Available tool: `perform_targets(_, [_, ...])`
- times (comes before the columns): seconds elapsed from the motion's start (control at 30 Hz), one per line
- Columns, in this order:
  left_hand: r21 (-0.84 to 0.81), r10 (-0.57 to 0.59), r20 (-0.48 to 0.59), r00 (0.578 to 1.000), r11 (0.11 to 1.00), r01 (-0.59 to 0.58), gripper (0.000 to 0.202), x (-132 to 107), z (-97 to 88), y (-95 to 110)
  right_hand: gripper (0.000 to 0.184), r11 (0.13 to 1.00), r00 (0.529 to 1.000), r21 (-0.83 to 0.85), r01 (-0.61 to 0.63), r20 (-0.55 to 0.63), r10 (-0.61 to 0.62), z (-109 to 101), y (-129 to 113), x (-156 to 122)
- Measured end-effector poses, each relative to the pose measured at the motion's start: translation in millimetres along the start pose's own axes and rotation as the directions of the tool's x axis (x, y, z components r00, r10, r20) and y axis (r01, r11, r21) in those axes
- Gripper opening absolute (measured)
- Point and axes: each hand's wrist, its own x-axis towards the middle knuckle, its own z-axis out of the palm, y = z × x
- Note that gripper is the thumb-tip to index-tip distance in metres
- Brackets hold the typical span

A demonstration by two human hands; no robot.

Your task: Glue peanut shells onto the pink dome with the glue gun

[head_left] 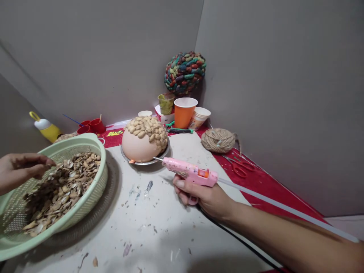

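Note:
My right hand (203, 195) grips a pink hot glue gun (190, 171), its nozzle pointing left toward a peach balloon (139, 146) partly covered with peanut shells (148, 129). The balloon sits on a metal plate (163, 156). A white glue stick (284, 210) juts out of the gun's back and a black cord (241, 242) runs under my arm. My left hand (19, 170) hovers over a pale green basket (88, 206) heaped with loose peanut shells (62, 185), fingers pinched together over the pile; what they hold is not clear.
At the back stand an orange cup (184, 112), stacked paper cups (200, 116), a paint-stained cup (166, 103), red cups (92, 126) and a multicoloured shell ball (184, 72). A twine ball (218, 140) and red scissors (239, 167) lie on the red cloth at right. A yellow bottle (47, 129) stands left.

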Motion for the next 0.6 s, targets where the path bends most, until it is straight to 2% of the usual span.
perform_targets(0.07, [-0.136, -0.061, 0.024, 0.998, 0.989, 0.063, 0.023, -11, 3.4, 20, 0.048, 1.000, 1.000, -0.005, 0.022, -0.011, -0.022, -1, 1, 0])
perform_targets(0.13, [-0.270, 0.005, -0.095, 0.995, 0.962, -0.030, 0.021, -31, 16.2, 44, 0.048, 0.998, 0.998, -0.018, 0.061, -0.033, -0.062, -1, 1, -1])
perform_targets(0.2, [-0.420, 0.106, -0.073, 0.992, 0.899, -0.127, 0.022, -54, 37.7, 70, 0.045, 0.993, 0.992, -0.040, 0.114, -0.045, -0.115, 0, 0, -3])
perform_targets(0.27, [-0.585, 0.242, 0.069, 0.968, 0.796, -0.157, 0.020, -77, 64.8, 94, 0.043, 0.983, 0.984, -0.058, 0.173, -0.044, -0.175, 1, -2, -6])
perform_targets(0.3, [-0.630, 0.305, 0.155, 0.940, 0.763, -0.144, 0.018, -86, 79.2, 104, 0.043, 0.978, 0.979, -0.063, 0.200, -0.036, -0.203, 3, -4, -8])
perform_targets(0.43, [-0.707, 0.367, 0.394, 0.843, 0.707, 0.022, 0.019, -109, 131.8, 132, 0.035, 0.966, 0.966, -0.048, 0.256, -0.012, -0.256, 11, -15, -17])
perform_targets(0.53, [-0.736, 0.377, 0.452, 0.808, 0.670, 0.099, 0.023, -113, 158.9, 143, 0.029, 0.961, 0.962, -0.028, 0.274, 0.002, -0.274, 14, -22, -20])
perform_targets(0.6, [-0.740, 0.372, 0.450, 0.812, 0.664, 0.106, 0.023, -115, 169.7, 149, 0.025, 0.953, 0.954, -0.027, 0.301, 0.020, -0.300, 13, -25, -20])
